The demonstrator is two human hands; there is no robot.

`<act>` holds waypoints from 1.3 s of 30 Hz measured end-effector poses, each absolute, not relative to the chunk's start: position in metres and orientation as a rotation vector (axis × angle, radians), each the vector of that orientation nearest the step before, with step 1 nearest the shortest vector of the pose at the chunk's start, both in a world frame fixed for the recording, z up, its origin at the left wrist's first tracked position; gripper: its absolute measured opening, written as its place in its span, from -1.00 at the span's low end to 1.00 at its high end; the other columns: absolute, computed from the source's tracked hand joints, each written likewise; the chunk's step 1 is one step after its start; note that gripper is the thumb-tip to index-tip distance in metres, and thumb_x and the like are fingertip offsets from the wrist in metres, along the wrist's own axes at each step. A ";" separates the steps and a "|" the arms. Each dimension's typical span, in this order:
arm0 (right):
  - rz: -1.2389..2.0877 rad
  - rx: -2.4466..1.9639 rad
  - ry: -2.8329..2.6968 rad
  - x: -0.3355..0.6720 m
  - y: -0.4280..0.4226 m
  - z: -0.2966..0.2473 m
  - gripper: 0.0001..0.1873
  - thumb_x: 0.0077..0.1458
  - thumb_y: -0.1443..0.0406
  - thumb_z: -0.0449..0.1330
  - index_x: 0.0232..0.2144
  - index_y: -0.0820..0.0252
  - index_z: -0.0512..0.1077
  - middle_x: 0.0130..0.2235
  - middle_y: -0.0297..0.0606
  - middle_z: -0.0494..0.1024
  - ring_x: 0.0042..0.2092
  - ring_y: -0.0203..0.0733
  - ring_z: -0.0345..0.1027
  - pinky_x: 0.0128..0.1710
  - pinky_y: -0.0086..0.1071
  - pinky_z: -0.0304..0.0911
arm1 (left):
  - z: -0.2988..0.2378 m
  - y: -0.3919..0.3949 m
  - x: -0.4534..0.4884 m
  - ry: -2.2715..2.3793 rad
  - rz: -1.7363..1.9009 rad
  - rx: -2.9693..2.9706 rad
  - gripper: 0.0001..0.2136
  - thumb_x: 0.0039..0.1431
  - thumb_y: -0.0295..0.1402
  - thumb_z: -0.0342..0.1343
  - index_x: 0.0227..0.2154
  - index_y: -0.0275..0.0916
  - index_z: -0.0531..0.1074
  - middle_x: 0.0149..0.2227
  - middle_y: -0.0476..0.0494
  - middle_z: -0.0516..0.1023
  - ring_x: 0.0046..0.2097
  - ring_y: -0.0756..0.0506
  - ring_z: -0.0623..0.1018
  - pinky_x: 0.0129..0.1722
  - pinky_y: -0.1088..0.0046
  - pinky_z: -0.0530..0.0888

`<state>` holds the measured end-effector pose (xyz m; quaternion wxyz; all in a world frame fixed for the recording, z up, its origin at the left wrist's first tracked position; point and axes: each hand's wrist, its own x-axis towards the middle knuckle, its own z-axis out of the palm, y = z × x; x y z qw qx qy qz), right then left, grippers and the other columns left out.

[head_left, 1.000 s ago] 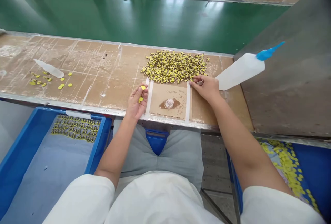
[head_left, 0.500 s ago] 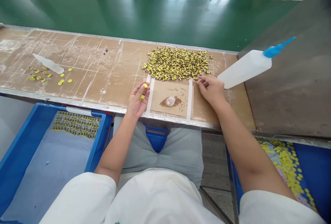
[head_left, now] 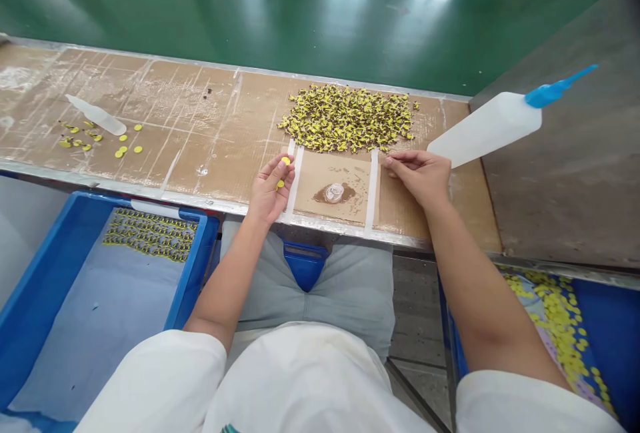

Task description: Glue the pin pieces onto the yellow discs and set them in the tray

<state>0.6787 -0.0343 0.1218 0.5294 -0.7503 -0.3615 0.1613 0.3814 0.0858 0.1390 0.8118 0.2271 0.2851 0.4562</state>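
Left hand point(head_left: 271, 191): thumb and forefinger pinch a small, round, flat yellow disc point(head_left: 285, 161); a second yellow disc point(head_left: 280, 184) lies lower, against the other fingers, which are partly curled.
Right hand point(head_left: 427, 176): thumb and forefinger brought together at the near right edge of the pile; whether a piece lies between them cannot be told.
Pile: a broad heap of small yellow-and-dark pieces point(head_left: 350, 116), at the far side of the brown cardboard-covered worktop point(head_left: 215, 173).
Work patch: a light-brown cardboard sheet point(head_left: 313, 176) between the hands, nearer than the pile, flanked by white tape strips; on it, a round whitish blob point(head_left: 333, 193) in a wet brown stain.
Bottle: white plastic with a blue tapered nozzle, tilted point(head_left: 487, 127), just beyond the right hand.
Worktop, left: a translucent white tapered object point(head_left: 97, 115), with loose yellow discs point(head_left: 138, 149) beside it.
Near left: a blue plastic tray point(head_left: 185, 286) holding rows of yellow-and-dark pieces point(head_left: 150, 233) at its far end.
Near right: a blue container point(head_left: 613, 326) with many yellow discs point(head_left: 565, 316).
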 end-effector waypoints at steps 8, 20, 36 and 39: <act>0.311 -1.859 -0.927 0.684 -0.040 0.132 -0.57 -0.08 0.13 0.44 -0.15 0.16 0.60 -0.22 -0.13 0.66 -0.29 -0.14 0.55 -0.20 -0.27 0.48 | 0.140 0.085 0.382 0.609 0.982 0.493 -0.87 0.13 -0.52 0.28 -0.25 -0.25 0.61 -0.20 -0.06 0.66 -0.26 0.14 0.62 -0.10 0.69 0.54; 0.016 -2.053 -1.706 0.687 -0.056 0.149 -0.78 0.21 0.17 0.24 -0.28 0.12 0.65 -0.19 -0.18 0.68 -0.19 -0.10 0.56 -0.12 -0.28 0.42 | 0.140 0.084 0.381 0.626 0.965 0.527 -0.85 0.13 -0.52 0.28 -0.24 -0.23 0.62 -0.17 -0.02 0.66 -0.24 0.16 0.62 -0.02 0.69 0.51; 0.290 -2.123 -1.297 0.680 -0.061 0.145 -0.80 0.07 0.14 0.37 -0.25 0.02 0.65 -0.25 -0.32 0.69 -0.27 -0.10 0.58 -0.14 -0.20 0.48 | 0.137 0.085 0.381 0.578 0.967 0.520 -0.83 0.18 -0.55 0.22 -0.25 -0.18 0.63 -0.19 -0.01 0.67 -0.24 0.15 0.63 -0.09 0.71 0.53; 0.169 -2.078 -1.468 0.679 -0.057 0.146 -0.84 0.13 0.15 0.33 -0.25 0.01 0.66 -0.21 -0.31 0.68 -0.25 -0.16 0.55 -0.18 -0.26 0.44 | 0.138 0.085 0.381 0.570 0.971 0.515 -0.84 0.17 -0.55 0.23 -0.25 -0.21 0.63 -0.19 -0.02 0.67 -0.25 0.15 0.63 -0.10 0.71 0.54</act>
